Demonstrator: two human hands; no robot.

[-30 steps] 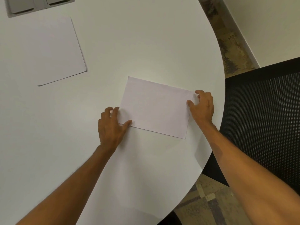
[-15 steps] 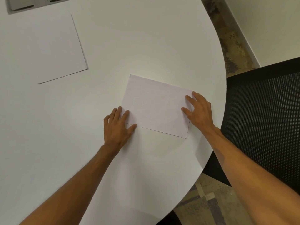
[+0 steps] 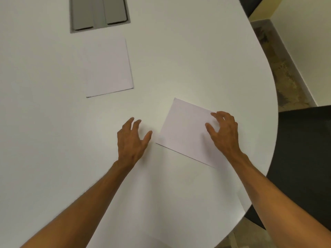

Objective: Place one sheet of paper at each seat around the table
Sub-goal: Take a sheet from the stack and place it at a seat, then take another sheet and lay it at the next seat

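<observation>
A white sheet of paper lies flat on the white table, near its right edge and in front of a black mesh chair. My right hand hovers over the sheet's right end with fingers spread and curled; it holds nothing. To the left of the sheet, my left hand is clear of the paper, fingers apart, just above the tabletop. Farther back on the left lies a stack of white paper.
A grey recessed cable box is set into the table at the back. The table's curved edge runs down the right side, with patterned carpet and a cream wall beyond. Another dark chair part shows at the top right.
Both hands have lifted off the sheet; the left hand slid away to the left. The view has shifted, so the stack and cable box now appear nearer the middle.
</observation>
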